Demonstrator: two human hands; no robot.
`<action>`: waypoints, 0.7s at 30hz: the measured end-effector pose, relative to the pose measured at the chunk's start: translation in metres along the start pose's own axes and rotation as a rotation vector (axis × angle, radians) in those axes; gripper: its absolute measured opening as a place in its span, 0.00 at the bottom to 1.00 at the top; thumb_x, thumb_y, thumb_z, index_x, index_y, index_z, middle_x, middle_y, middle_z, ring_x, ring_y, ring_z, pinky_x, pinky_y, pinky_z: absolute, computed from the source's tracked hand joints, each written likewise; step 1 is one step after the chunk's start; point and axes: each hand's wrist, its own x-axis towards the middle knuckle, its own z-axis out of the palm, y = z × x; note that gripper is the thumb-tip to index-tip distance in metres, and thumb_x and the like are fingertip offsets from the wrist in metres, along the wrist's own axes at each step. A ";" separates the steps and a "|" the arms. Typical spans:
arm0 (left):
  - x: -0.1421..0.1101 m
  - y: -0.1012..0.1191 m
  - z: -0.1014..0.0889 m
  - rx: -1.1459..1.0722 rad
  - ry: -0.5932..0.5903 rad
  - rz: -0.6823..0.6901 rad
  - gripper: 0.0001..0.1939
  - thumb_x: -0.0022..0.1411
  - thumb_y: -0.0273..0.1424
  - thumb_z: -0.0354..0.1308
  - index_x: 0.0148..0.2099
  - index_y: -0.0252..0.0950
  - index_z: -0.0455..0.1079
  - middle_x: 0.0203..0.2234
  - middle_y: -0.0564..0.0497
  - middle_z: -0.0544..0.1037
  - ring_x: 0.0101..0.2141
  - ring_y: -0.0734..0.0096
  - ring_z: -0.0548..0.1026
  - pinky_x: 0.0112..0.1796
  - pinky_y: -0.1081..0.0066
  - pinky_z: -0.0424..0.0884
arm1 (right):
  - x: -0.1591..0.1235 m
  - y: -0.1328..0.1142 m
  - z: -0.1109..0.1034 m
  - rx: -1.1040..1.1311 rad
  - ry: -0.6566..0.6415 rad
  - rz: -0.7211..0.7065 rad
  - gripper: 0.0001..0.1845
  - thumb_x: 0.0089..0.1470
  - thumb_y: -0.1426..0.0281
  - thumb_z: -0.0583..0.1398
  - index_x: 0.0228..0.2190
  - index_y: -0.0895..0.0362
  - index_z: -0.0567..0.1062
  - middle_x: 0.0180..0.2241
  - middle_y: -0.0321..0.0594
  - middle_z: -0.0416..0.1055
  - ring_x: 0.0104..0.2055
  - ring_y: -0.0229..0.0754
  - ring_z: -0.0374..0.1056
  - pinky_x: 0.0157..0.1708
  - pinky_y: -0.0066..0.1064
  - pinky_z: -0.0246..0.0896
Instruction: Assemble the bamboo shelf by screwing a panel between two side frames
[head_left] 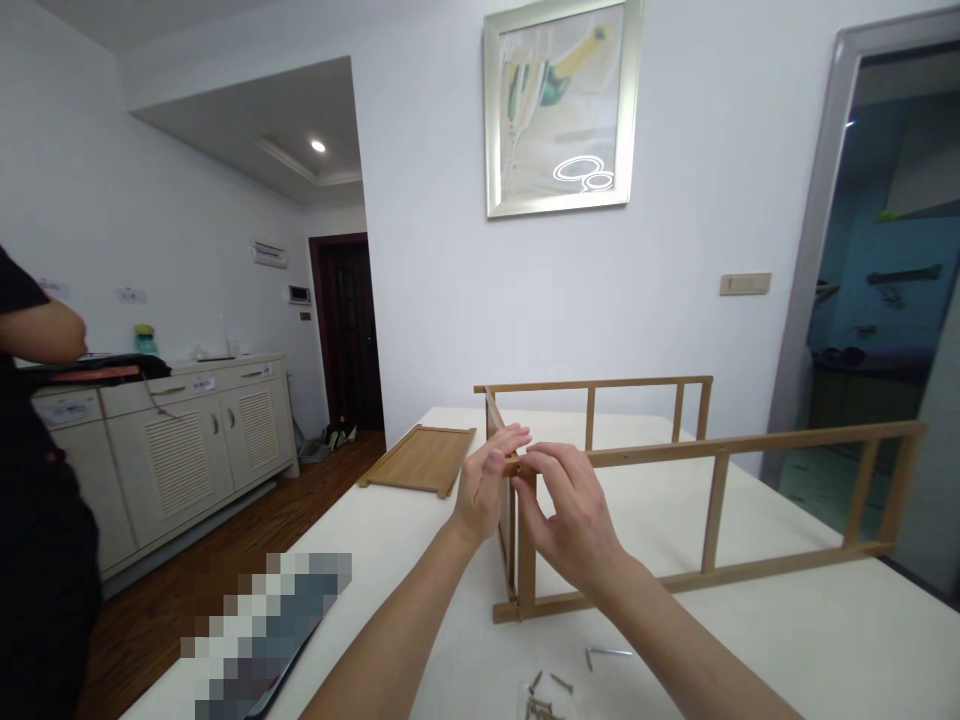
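A light-brown wooden frame (715, 510) with slatted sides stands on its edge on the white table. My left hand (480, 492) is closed around its near upper corner, fingers pressed against the end piece. At the same corner, my right hand (571, 505) has its thumb and fingers bent about the upper rail, next to a small dark hole or screw head. Whether a small part sits between the right fingertips cannot be made out. Below the hands lie an L-shaped hex key (606, 653) and loose screws (561, 684), with several more in a clear bag (541, 710).
A wooden slatted panel (420, 460) lies at the table's far left. A pixelated dark object (289, 640) rests along the left edge of the white table (420, 560). A person in black (45, 520) stands at left beside a white cabinet (195, 430).
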 end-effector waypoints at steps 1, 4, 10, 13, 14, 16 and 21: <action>0.000 0.000 0.000 -0.003 0.001 0.000 0.28 0.71 0.43 0.37 0.49 0.35 0.76 0.51 0.45 0.76 0.57 0.59 0.69 0.60 0.53 0.59 | 0.000 0.000 0.000 0.001 0.003 -0.005 0.14 0.55 0.78 0.57 0.43 0.54 0.69 0.41 0.45 0.71 0.43 0.46 0.67 0.42 0.43 0.64; 0.000 -0.002 0.000 -0.009 0.000 0.008 0.28 0.71 0.43 0.37 0.49 0.35 0.76 0.51 0.44 0.76 0.57 0.59 0.69 0.60 0.53 0.59 | 0.000 0.000 0.001 -0.014 0.010 -0.013 0.12 0.55 0.78 0.57 0.40 0.53 0.71 0.39 0.44 0.71 0.42 0.46 0.67 0.41 0.42 0.65; -0.001 -0.003 0.000 -0.001 -0.002 0.013 0.27 0.71 0.43 0.37 0.49 0.36 0.75 0.50 0.45 0.77 0.57 0.59 0.69 0.60 0.52 0.59 | 0.001 0.002 0.003 -0.048 0.033 -0.015 0.05 0.57 0.76 0.57 0.34 0.54 0.69 0.38 0.45 0.71 0.41 0.46 0.67 0.39 0.41 0.65; -0.001 -0.002 0.000 -0.007 -0.003 0.012 0.27 0.71 0.42 0.37 0.49 0.36 0.75 0.50 0.45 0.77 0.56 0.59 0.69 0.60 0.53 0.59 | 0.001 0.001 0.003 -0.048 0.027 -0.010 0.05 0.57 0.75 0.58 0.36 0.54 0.68 0.38 0.45 0.70 0.42 0.46 0.66 0.40 0.42 0.65; -0.001 -0.002 0.000 -0.010 -0.001 0.010 0.27 0.72 0.42 0.37 0.49 0.36 0.76 0.49 0.45 0.77 0.56 0.59 0.69 0.60 0.53 0.59 | 0.000 0.001 0.002 -0.041 0.018 -0.006 0.06 0.56 0.75 0.59 0.37 0.54 0.68 0.39 0.45 0.70 0.42 0.46 0.66 0.40 0.42 0.65; -0.001 -0.002 0.000 -0.012 0.005 0.010 0.27 0.71 0.42 0.38 0.49 0.36 0.76 0.49 0.45 0.77 0.56 0.59 0.69 0.60 0.53 0.59 | 0.000 0.001 0.001 -0.027 -0.001 0.000 0.10 0.56 0.76 0.59 0.40 0.54 0.68 0.40 0.46 0.70 0.43 0.47 0.66 0.42 0.43 0.65; 0.000 -0.003 0.001 -0.007 0.012 0.004 0.28 0.71 0.44 0.38 0.48 0.35 0.76 0.49 0.45 0.78 0.56 0.58 0.69 0.60 0.52 0.60 | 0.000 -0.001 -0.001 -0.021 -0.007 -0.004 0.15 0.54 0.78 0.57 0.43 0.53 0.69 0.40 0.44 0.71 0.43 0.47 0.67 0.41 0.42 0.65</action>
